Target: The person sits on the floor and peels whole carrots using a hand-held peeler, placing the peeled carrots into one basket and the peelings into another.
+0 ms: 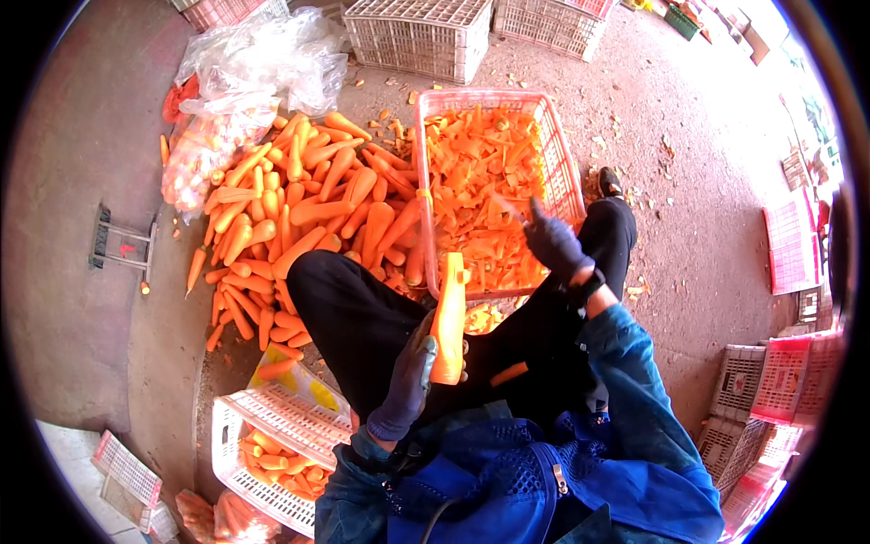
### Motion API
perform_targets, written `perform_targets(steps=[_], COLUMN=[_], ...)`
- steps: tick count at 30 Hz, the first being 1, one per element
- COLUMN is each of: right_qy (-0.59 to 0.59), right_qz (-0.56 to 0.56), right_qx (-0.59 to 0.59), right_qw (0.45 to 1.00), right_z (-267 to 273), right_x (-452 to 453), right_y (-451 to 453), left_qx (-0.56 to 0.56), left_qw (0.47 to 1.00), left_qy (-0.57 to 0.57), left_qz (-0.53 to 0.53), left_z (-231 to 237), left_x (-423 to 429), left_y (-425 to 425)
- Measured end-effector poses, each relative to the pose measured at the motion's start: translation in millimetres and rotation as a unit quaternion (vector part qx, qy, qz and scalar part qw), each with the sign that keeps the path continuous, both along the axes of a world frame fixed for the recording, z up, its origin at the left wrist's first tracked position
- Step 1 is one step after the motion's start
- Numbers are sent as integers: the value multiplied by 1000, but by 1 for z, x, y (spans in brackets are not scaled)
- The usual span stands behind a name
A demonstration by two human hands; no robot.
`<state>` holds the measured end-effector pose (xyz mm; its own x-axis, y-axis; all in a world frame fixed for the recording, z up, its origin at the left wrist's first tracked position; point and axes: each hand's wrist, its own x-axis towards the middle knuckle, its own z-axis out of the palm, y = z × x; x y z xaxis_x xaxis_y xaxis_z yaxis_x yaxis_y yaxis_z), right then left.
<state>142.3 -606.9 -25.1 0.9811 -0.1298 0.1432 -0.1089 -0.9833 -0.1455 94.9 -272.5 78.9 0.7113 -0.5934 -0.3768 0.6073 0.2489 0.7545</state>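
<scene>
My left hand (409, 374), in a dark glove, grips the lower part of a large peeled carrot (449, 326) that stands with its far end over the basket's near rim. My right hand (554, 238), gloved too, is closed on a blurred thin tool (508, 206), perhaps a knife or peeler, above the peelings. Below it, a pink plastic basket (568, 166) holds many orange carrot peelings (479, 156). A big heap of carrots (326, 190) lies on the ground left of this basket.
A white crate (228, 449) of carrots stands at lower left. A clear plastic bag (224, 146) lies beside the heap. Stacked crates (421, 37) stand beyond the basket, with more crates (737, 381) at right. A small metal-framed stool (124, 238) is at far left. Scraps litter the floor.
</scene>
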Motion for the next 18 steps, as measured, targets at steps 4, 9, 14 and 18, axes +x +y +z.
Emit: perform_targets(steps=[4, 9, 14, 18], right_qy=[-4, 46, 91, 63], right_qz=[152, 179, 181, 145], right_qx=[-69, 97, 74, 14], right_qw=[986, 978, 976, 987], right_z=[64, 83, 84, 83], right_x=[-31, -38, -40, -36], right_y=[85, 108, 110, 107], left_qx=[-16, 4, 2, 14], left_qw=[1000, 1000, 1000, 1000], left_qy=[0, -13, -26, -21], left_qz=[-13, 3, -1, -3], left_z=[1, 2, -13, -1], left_x=[6, 3, -1, -1], left_y=[-4, -1, -1, -8])
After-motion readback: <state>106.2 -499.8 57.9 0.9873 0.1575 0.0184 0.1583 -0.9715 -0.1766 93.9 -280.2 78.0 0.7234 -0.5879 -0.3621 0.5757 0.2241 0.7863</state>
